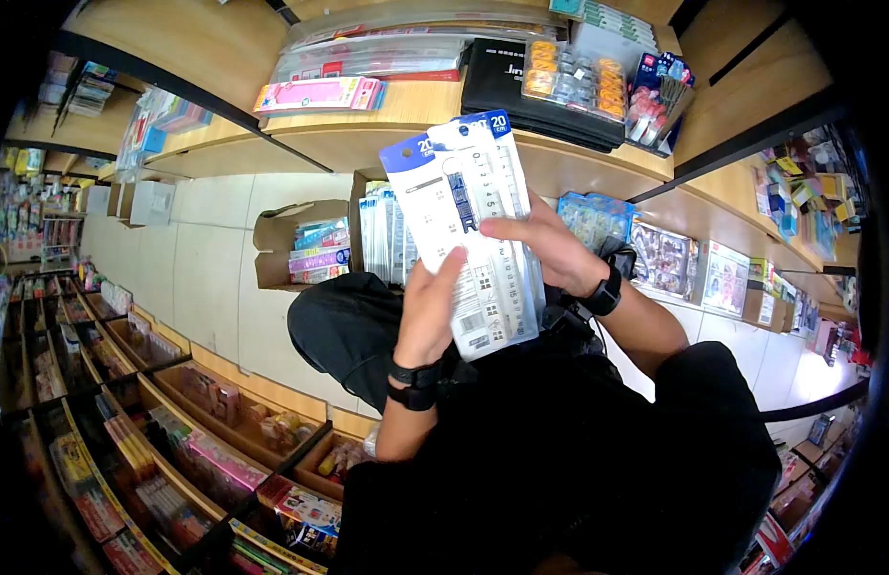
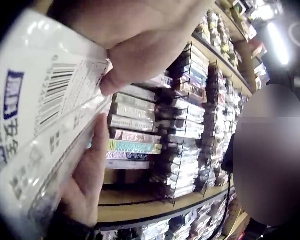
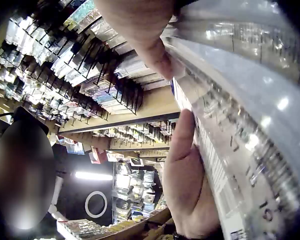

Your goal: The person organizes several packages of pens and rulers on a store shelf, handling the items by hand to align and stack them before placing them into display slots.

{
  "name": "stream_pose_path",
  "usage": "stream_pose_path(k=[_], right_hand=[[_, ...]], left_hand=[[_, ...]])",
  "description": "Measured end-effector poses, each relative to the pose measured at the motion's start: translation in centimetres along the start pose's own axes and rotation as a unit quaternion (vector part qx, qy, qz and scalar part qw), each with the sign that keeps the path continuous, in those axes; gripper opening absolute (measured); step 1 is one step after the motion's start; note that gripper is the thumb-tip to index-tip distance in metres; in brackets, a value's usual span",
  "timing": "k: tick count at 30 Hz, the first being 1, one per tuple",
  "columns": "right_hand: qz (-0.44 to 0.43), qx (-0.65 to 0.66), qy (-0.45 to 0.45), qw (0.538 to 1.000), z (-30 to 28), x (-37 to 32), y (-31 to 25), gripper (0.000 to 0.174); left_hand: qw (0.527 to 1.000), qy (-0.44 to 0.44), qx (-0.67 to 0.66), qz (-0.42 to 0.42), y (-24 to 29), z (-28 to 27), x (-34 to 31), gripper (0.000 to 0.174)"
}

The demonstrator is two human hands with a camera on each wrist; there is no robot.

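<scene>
In the head view both hands hold a small stack of packaged ruler sets (image 1: 468, 278), white cards with blue "20 cm" tops and clear plastic rulers. My left hand (image 1: 429, 314) grips the left edge low down, its thumb over the printed front. On the other side my right hand (image 1: 557, 247) holds the stack with its thumb laid across the front card and its fingers behind. The upper ends of the packs are slightly fanned. A barcode on the white card (image 2: 55, 92) shows close up in the left wrist view. Ruler markings run along the clear plastic pack (image 3: 240, 150) in the right wrist view.
An open carton (image 1: 272, 251) of packs stands on the tiled floor beside the knee, next to another box of similar white packs (image 1: 379, 230). A wooden shelf (image 1: 415, 110) ahead bears a pink box (image 1: 320, 95) and a black case (image 1: 497, 81). Divided bins (image 1: 214, 422) line the left.
</scene>
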State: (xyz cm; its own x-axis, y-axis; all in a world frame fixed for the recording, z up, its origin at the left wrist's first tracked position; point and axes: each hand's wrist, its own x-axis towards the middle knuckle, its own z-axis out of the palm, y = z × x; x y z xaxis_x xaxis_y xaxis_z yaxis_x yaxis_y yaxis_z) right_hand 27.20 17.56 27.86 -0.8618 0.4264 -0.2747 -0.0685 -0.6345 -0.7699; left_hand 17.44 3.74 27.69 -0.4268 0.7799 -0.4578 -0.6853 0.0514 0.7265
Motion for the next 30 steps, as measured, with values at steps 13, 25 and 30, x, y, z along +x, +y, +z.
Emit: stream_pose_path(k=[13,25,30], right_hand=[[0.046,0.049,-0.062,0.996,-0.6,0.0,0.6,0.061],[0.019,0.028,-0.095,0.995,-0.6,-1.4,2.2,0.08],[0.022,0.056,-0.068,0.996,0.1,-1.4,1.8,0.077]], left_hand=[[0.991,-0.112,-0.07,0.011,1.4,-3.5,-1.6,0.049],[0.991,0.034,0.105,0.071,1.0,0.7,-1.5,0.04],[0.986,0.09,0.086,0.107,0.6,1.8,-2.3,0.049]])
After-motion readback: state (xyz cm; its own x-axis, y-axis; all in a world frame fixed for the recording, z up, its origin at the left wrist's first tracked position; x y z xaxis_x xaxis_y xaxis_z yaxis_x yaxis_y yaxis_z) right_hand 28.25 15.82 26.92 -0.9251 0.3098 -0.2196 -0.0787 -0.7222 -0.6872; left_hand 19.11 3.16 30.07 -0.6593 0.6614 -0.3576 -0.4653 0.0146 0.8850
